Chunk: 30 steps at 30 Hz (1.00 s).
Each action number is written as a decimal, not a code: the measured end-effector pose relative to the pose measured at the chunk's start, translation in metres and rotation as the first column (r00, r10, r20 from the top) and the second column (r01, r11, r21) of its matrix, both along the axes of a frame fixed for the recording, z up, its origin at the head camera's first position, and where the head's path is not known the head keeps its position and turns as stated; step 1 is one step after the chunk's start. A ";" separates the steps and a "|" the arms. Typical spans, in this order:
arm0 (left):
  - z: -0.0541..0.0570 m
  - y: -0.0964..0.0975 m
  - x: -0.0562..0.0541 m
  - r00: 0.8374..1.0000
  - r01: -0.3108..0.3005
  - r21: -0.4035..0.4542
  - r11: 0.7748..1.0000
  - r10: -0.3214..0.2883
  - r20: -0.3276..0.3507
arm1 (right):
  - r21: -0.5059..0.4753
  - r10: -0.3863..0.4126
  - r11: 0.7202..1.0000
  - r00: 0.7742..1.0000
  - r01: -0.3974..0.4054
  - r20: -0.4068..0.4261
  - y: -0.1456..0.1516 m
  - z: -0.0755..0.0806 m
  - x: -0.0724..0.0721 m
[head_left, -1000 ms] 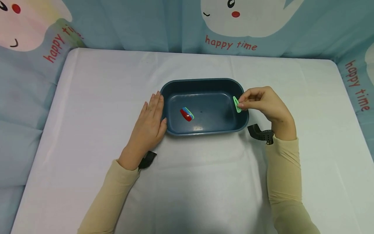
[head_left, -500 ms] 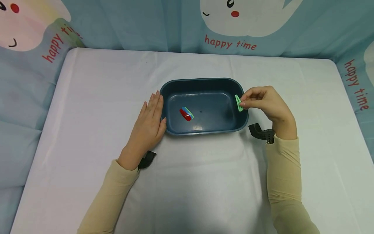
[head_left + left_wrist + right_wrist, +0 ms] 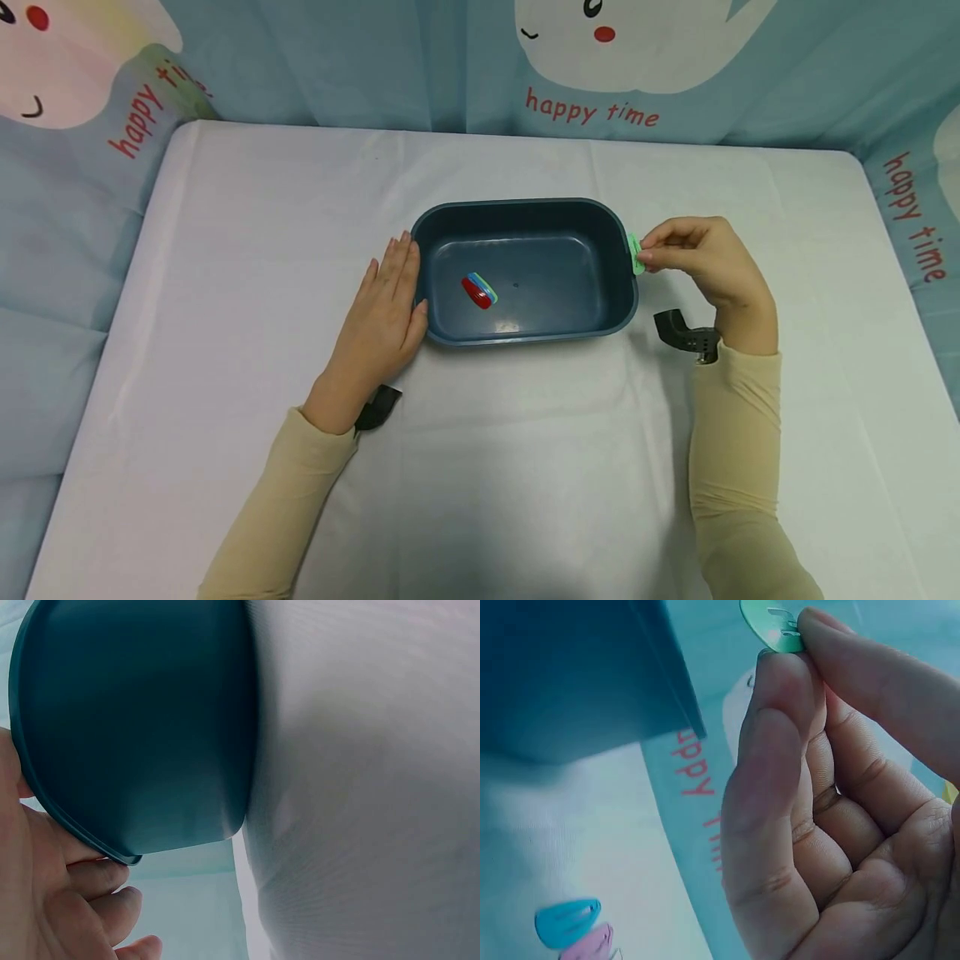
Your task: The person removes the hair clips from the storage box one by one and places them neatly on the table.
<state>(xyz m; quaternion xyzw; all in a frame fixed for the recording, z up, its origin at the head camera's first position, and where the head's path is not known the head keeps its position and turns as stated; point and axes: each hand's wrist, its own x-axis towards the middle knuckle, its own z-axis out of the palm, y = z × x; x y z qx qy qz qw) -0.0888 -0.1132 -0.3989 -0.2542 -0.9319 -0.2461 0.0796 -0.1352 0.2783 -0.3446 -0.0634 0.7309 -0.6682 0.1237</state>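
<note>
lying inside tub [image 3: 555, 287]: clips [image 3: 477, 292] (bunched)

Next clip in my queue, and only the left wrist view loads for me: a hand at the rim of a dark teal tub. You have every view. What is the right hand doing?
Observer: The right hand pinches a light green hair clip beside the right end of the tub.
Reviewer: Is anything inside the tub?
Observer: Yes, the head view shows a cluster of red, blue and green pieces, likely hair clips, on its floor.
Reviewer: Any clips lying outside it?
Observer: The right wrist view shows a blue hair clip and a pink hair clip on the white cloth.
</note>
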 end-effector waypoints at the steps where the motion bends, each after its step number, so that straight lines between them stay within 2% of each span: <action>1: 0.000 0.000 0.000 1.000 0.000 0.000 1.000 0.000 0.001 | -0.001 -0.011 1.000 1.000 0.011 0.000 0.001 -0.001 0.000; 14: -0.001 0.000 -0.001 1.000 0.003 -0.002 1.000 -0.003 0.004 | -0.018 -0.153 0.988 0.986 0.155 0.062 0.023 -0.011 -0.001; 24: -0.001 0.000 -0.001 1.000 0.002 0.000 1.000 -0.002 0.015 | -0.070 -0.258 0.960 0.955 0.270 0.147 0.044 -0.020 0.000; 30: -0.001 0.000 -0.001 1.000 0.000 -0.008 1.000 0.000 0.020 | -0.014 -0.342 0.937 0.926 0.349 0.162 0.050 -0.025 0.000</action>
